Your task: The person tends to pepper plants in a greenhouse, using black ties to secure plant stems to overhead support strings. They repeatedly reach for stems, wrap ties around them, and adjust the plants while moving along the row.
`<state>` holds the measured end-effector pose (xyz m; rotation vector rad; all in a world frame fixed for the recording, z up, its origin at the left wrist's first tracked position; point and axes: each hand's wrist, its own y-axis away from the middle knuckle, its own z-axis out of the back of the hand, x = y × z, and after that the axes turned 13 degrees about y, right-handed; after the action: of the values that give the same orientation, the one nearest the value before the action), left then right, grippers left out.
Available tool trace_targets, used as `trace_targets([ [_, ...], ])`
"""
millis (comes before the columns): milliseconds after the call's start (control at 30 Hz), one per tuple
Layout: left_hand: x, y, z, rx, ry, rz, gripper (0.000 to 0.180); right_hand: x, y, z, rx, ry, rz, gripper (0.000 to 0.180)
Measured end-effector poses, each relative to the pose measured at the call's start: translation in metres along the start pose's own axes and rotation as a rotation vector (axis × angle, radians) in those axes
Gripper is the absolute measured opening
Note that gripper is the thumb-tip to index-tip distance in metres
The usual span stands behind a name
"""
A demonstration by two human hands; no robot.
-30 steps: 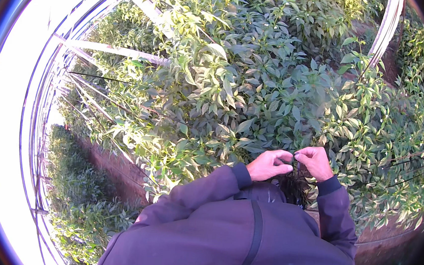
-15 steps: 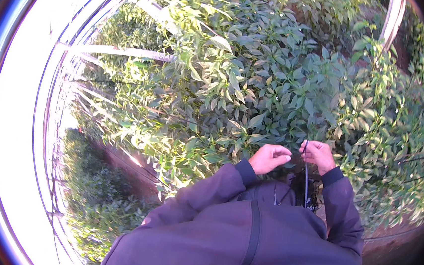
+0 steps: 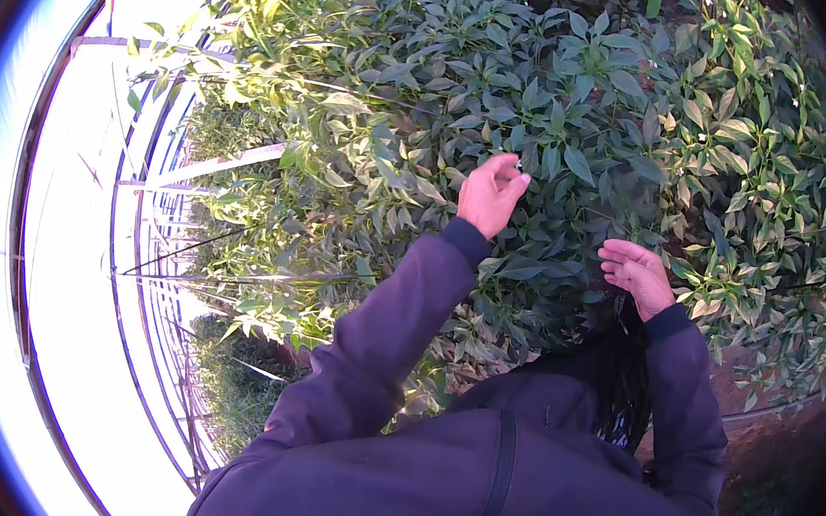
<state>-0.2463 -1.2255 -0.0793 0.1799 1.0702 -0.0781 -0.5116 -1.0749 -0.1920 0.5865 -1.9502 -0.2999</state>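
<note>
My left hand (image 3: 493, 194) reaches forward into the leaves, its thumb and fingers curled together in a pinch. A tiny white speck (image 3: 519, 165) shows at the fingertips; whether it is held or is a blossom behind them I cannot tell. Lower and to the right, my right hand (image 3: 637, 274) is raised in front of the foliage, fingers stretched out and nothing visible in them. Around both hands grow leafy green plants (image 3: 564, 124), pepper-like, with small white flowers. Below my right hand, a bundle of dark glossy strips (image 3: 626, 391) hangs beside my body.
Thin dark lines (image 3: 809, 283) run along the plants at the right. Pale bars (image 3: 216, 167) and dark curved frame pieces (image 3: 114, 234) stand at the left against bright light. Brown soil (image 3: 766, 451) lies at the lower right.
My left hand has moved forward and left, away from my right hand. The dark strand pinched in my right hand no longer shows, and its fingers have straightened. The view has shifted.
</note>
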Motion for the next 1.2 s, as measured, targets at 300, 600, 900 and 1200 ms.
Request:
trace_targets([
  [300, -0.03, -0.106, -0.049, -0.029, -0.522, -0.125, 0.029, -0.03, -0.012, 0.011, -0.124, 0.052, -0.053, 0.028],
  [600, -0.011, -0.138, 0.004, -0.14, 0.198, 0.023, 0.022, -0.04, -0.036, 0.002, -0.124, 0.095, -0.068, 0.021],
  [900, -0.007, -0.124, 0.016, -0.163, 0.297, 0.063, 0.021, -0.047, -0.053, 0.01, -0.204, 0.121, -0.089, 0.018],
  [1200, 0.008, -0.085, 0.008, -0.138, 0.392, 0.018, 0.024, -0.03, -0.071, -0.007, -0.271, 0.096, 0.021, 0.017],
])
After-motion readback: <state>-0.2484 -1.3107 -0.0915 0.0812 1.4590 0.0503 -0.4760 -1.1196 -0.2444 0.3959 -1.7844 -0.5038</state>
